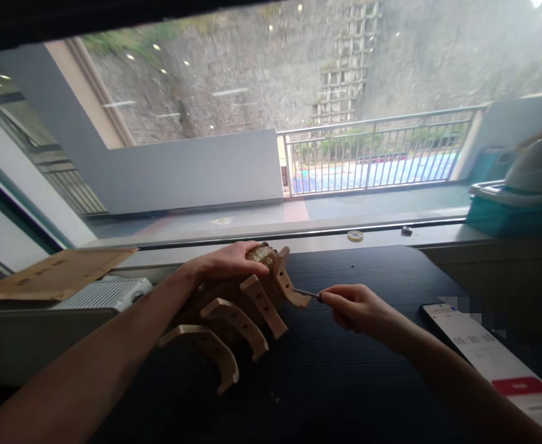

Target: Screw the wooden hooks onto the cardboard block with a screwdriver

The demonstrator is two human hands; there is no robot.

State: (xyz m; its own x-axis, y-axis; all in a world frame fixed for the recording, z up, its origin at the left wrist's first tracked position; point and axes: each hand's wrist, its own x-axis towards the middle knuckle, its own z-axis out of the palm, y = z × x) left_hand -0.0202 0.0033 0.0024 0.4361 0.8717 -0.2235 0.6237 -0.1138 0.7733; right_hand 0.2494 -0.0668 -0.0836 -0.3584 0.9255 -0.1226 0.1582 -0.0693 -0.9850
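Clasping a brown piece (274, 288) from above with the left hand (227, 262), on the dark table (344, 376). Crossed by 4 pale, smooth, curved wooden ribs (252, 336), dotted with dark holes; glossy and mottled at the far end. Pinching a thin tool (308, 295) in the right hand (356, 305), tip at the farthest rib.

**Out of our sight**

The right hand (356, 308) hides the handle of the thin tool (306, 295); the left hand (227, 262) covers part of the wooden object (234, 314). We lose the phone (483, 357) and teal bin (515, 213) past the right edge. We cannot read the envelope's (74, 262) blurred lettering (42, 272).
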